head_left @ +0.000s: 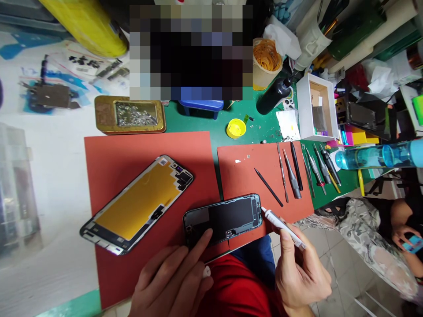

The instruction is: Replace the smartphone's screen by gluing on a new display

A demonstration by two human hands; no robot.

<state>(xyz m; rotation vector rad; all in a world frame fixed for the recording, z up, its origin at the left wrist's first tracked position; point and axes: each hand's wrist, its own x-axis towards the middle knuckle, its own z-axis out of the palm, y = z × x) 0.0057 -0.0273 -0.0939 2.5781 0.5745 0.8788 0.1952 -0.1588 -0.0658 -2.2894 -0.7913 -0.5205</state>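
A dark phone screen assembly (236, 218), its inner side up, lies across the front edges of two red mats. My left hand (175, 279) rests its extended index fingertip on the assembly's left part, while a small white cap (206, 271) is pinched among its other fingers. Between the thumb and fingers of my right hand (299, 268) is a slim white tube (284, 226), its narrow tip at the assembly's right end. A larger screen panel with a gold back (135, 200) lies tilted on the left mat.
Tweezers, a black stick (268, 187) and a grey-handled tool (292, 178) lie on or beside the right mat (238, 171). Behind are a gold tin (102, 114), yellow cap (236, 128) and black bottle (271, 99). Another person's hand (401, 237) holds a phone at right.
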